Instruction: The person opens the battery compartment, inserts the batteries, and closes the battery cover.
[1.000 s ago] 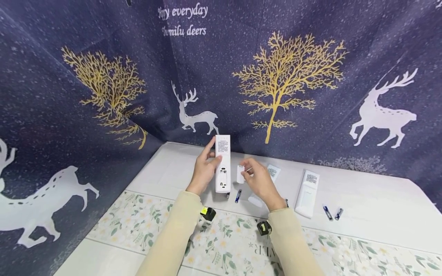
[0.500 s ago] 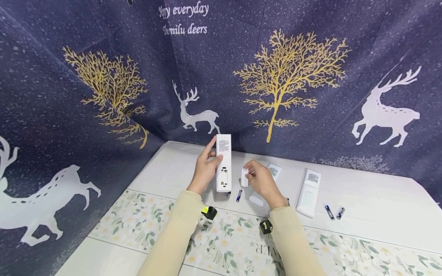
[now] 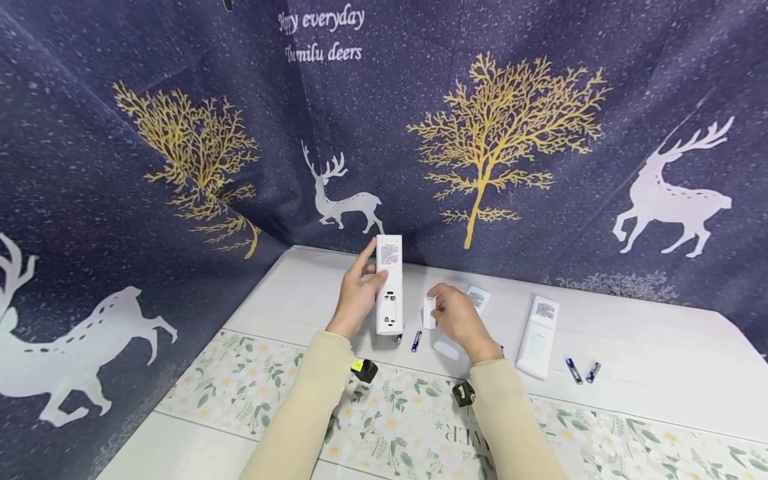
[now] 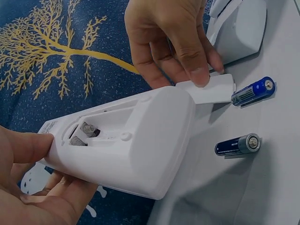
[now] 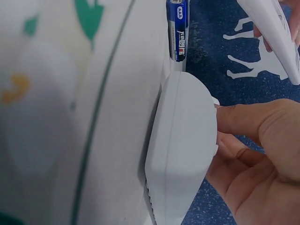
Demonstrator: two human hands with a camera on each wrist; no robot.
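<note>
The left hand (image 3: 356, 298) clasps a white remote (image 3: 392, 281) at its 2 o'clock. At the remote's 5 o'clock lies a blue battery (image 3: 417, 341); at 4, a white cover (image 3: 429, 314), pinched by the right hand (image 3: 461, 320). Another remote (image 3: 536, 347) lies at that hand's 3 o'clock.

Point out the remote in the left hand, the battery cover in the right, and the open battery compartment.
Remote (image 3: 391, 283): head view, middle of its white back.
Battery cover (image 4: 216, 91): left wrist view, its broad flat face.
Battery compartment (image 4: 114, 125): left wrist view, its recessed floor.
</note>
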